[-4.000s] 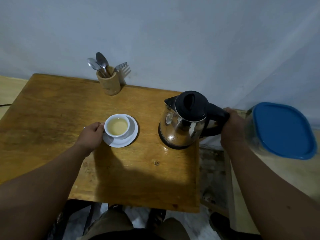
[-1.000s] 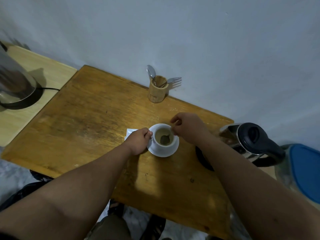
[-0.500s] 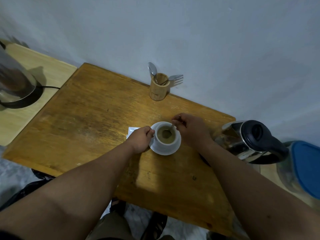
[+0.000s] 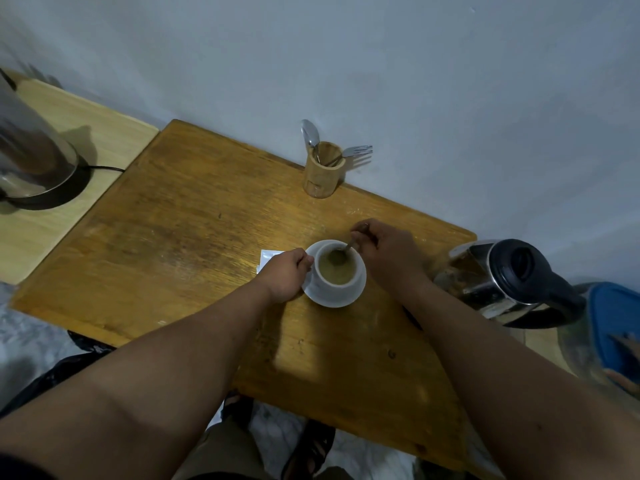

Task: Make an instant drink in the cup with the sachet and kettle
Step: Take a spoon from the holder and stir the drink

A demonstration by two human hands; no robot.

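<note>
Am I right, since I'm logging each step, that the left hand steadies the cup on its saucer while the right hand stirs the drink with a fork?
Not quite. In the head view the right hand stirs with a spoon, not a fork; the fork stands in the wooden holder by the wall. The rest holds: the left hand steadies the cup on its saucer.

No text, label, brand, number or sign can be read anywhere. The white sachet (image 4: 268,258) left of the cup (image 4: 337,271) shows only a plain corner, and the kettle (image 4: 498,282) at the right bears no legible marking.
</note>
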